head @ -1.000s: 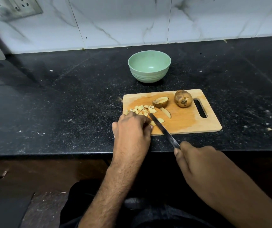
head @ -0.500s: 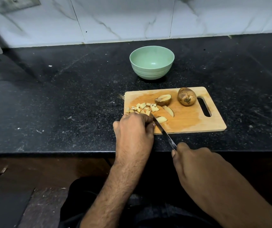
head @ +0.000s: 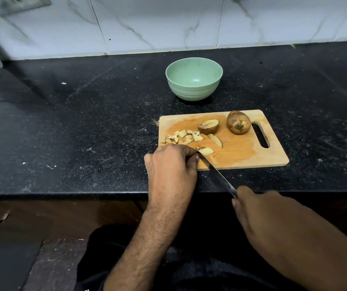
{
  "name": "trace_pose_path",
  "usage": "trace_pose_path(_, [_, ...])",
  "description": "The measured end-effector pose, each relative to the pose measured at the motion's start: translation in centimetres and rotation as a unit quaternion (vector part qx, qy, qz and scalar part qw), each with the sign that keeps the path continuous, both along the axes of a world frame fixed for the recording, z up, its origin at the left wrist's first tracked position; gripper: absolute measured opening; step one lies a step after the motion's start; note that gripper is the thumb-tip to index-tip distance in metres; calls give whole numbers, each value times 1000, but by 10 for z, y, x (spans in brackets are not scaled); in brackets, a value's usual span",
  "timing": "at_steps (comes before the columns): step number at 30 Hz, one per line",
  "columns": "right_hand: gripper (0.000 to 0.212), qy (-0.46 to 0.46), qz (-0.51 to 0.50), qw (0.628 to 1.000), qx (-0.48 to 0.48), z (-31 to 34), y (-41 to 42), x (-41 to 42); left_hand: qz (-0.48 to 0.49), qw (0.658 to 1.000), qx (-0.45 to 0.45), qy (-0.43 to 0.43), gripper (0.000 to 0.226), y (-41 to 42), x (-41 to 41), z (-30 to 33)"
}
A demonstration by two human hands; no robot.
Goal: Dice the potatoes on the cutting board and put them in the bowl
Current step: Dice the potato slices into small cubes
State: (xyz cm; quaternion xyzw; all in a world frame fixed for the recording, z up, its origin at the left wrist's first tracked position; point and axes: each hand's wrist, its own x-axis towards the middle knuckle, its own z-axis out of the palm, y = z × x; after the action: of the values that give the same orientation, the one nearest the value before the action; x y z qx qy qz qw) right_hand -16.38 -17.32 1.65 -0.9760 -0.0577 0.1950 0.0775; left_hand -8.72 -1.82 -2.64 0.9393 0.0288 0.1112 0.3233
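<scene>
A wooden cutting board [head: 246,152] lies on the black counter. On it sit a whole potato [head: 238,122], a cut potato half [head: 208,126], a wedge [head: 215,140], a pile of several diced pieces [head: 184,137] and a slice [head: 206,151]. My left hand [head: 171,164] rests curled on the board's near left corner, its fingertips holding that slice. My right hand [head: 258,208] grips the knife [head: 216,173], whose tip meets the slice beside my left fingers. The green bowl [head: 194,78] stands behind the board with nothing in it.
The black counter [head: 84,122] runs out to both sides, speckled with crumbs. A white marble-tiled wall [head: 168,24] backs it, with a socket plate [head: 19,2] at the top left. The counter's front edge is just below my left wrist.
The knife blade has drawn back toward me along the slice, and the slice beside my left fingers looks shorter. The camera has shifted slightly; my left hand stays on the board.
</scene>
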Motion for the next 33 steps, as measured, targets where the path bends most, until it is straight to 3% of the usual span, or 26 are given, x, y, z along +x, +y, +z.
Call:
trace_pose_path(5, [29,49,2,999,3,7,-12,-10,9,999,9,-31,12,-1,-1,-3])
trace_pose_path(13, [34,-75,-51,995,44,0,-24,-10,-10,995,-2,-104,16,7,0,-13])
trace_pose_path(18, [36,-95,-70,991,57,-14,-30,-6,-57,994,66,-67,36,4,3,-10])
trace_pose_path(26, [38,-125,-52,987,93,-13,-23,-2,-66,989,105,-82,18,7,23,-9])
trace_pose_path(33, [37,-144,-51,984,92,-22,-19,8,-46,989,72,-122,15,11,27,-11])
